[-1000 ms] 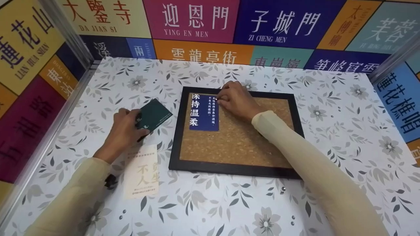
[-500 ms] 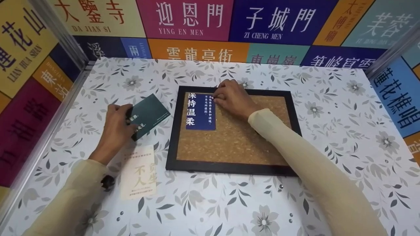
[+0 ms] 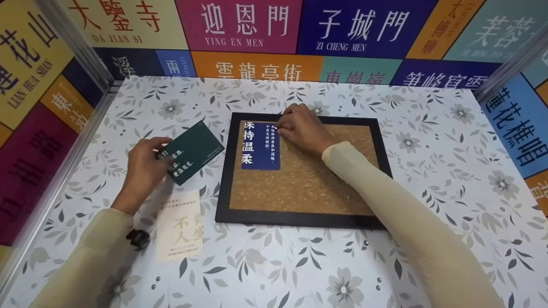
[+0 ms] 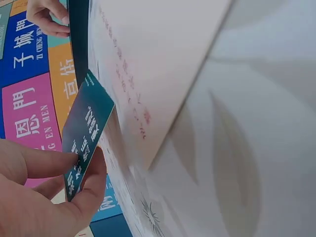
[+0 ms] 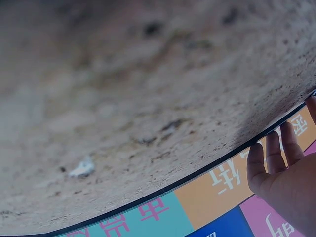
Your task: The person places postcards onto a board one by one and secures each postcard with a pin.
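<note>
My left hand (image 3: 145, 171) pinches a dark green card (image 3: 195, 152) with white printing, held left of the board; in the left wrist view the thumb and fingers grip one end of the green card (image 4: 89, 131). A blue card (image 3: 261, 145) with white writing lies at the upper left of a black-framed cork board (image 3: 299, 192). At that card's top right corner, my right hand (image 3: 304, 128) holds its fingertips together around a small whitish thing, too small to identify. In the right wrist view, several fingers of the right hand (image 5: 286, 173) show by the board's edge.
A cream card (image 3: 179, 229) with gold characters lies below the left hand on the flower-patterned table (image 3: 299, 265). Panels (image 3: 252, 23) of coloured signs stand behind the table and at both sides. A black strap piece (image 3: 138, 239) shows at the left wrist.
The left hand has shifted slightly left and turned the green card, so more of its white writing shows. The right hand stays at the blue card's corner. The head view has shifted slightly.
</note>
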